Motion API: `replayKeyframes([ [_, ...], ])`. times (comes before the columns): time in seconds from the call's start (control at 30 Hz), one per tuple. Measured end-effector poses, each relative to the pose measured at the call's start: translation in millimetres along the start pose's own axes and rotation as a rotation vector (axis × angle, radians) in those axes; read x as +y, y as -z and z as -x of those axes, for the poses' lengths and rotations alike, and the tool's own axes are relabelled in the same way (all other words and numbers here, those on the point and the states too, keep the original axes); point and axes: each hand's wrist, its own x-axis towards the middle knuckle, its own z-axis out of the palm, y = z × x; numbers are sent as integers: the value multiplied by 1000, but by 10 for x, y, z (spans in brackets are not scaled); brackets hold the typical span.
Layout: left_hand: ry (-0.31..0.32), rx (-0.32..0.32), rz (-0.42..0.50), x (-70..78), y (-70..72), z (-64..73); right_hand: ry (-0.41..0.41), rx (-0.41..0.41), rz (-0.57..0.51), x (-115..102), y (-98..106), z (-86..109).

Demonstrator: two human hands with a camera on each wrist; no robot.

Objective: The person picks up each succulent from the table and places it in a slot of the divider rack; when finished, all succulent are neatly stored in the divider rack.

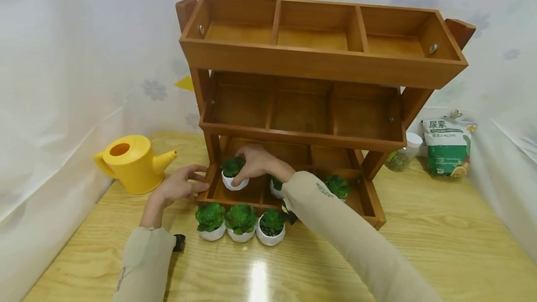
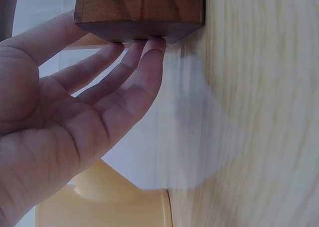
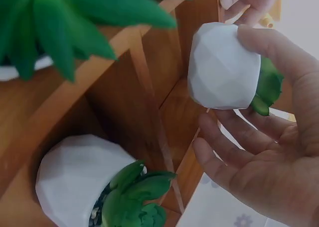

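In the head view, my right hand [image 1: 257, 162] holds a small potted succulent [image 1: 235, 183] in the left compartment of the bottom tier of a wooden plant shelf [image 1: 323, 64]. The right wrist view shows thumb and fingers on opposite sides of its white faceted pot [image 3: 224, 67]. Another succulent, in a white pot [image 3: 79, 179], sits in the middle compartment, partly behind my right forearm. A green succulent [image 1: 337, 186] stands in the right compartment. My left hand [image 1: 178, 188] touches the left end of the bottom tier, fingertips against the wood [image 2: 139, 8].
Three potted succulents [image 1: 241, 223] stand in a row before the shelf. A yellow watering can [image 1: 136, 167] is at the left. Behind the shelf's right side are a clear jar [image 1: 400, 157] with a white lid and a green-and-white bag [image 1: 448, 148]. The upper two tiers have divided compartments.
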Motion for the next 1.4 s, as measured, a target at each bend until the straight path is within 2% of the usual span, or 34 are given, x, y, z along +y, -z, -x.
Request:
replayKeyframes([
  [0.23,-4,5,-11,1,0,19,-31,-29,28,-17,-37,-47],
  [0.43,2,4,-10,4,-2,12,-75,-80,36,-46,-109,-76],
  [0.7,10,4,-14,0,1,-2,-93,-153,96,-79,-145,-85],
  [1.13,11,5,-5,6,-11,2,-72,-154,95,-90,-180,-128],
  [1.4,12,7,0,1,-3,10,-98,-184,52,-108,-145,-110],
])
